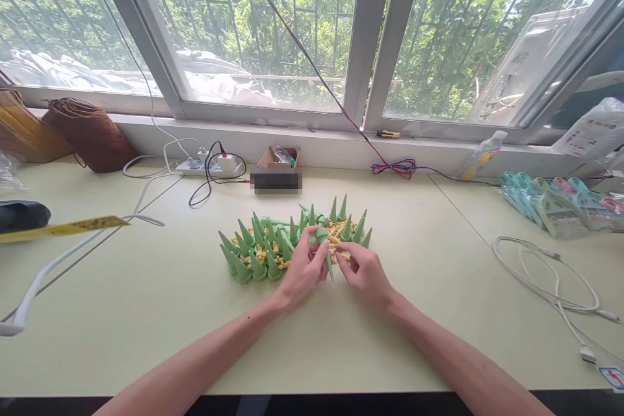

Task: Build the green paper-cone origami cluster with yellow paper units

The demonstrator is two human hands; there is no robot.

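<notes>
My left hand (305, 268) is closed around a green plastic cone (329, 265), whose wide round end faces up and whose tip points down toward me. Close by on the right, my right hand (364, 273) has its thumb and forefinger drawn together beside the cone; whatever lies between the fingertips is too small to make out. Beyond and left of the hands, several similar green cones (257, 266) stand point-up in a cluster. Small yellow pieces (337, 231) are heaped among them, partly hidden by my fingers.
Behind the cones sit a blurred dark box (276, 181), a small open carton (280, 156) and a power strip (209, 166). A white cable (546, 273) and bagged teal and pink items (560, 201) lie on the right. At left is a yellow strip (63, 229).
</notes>
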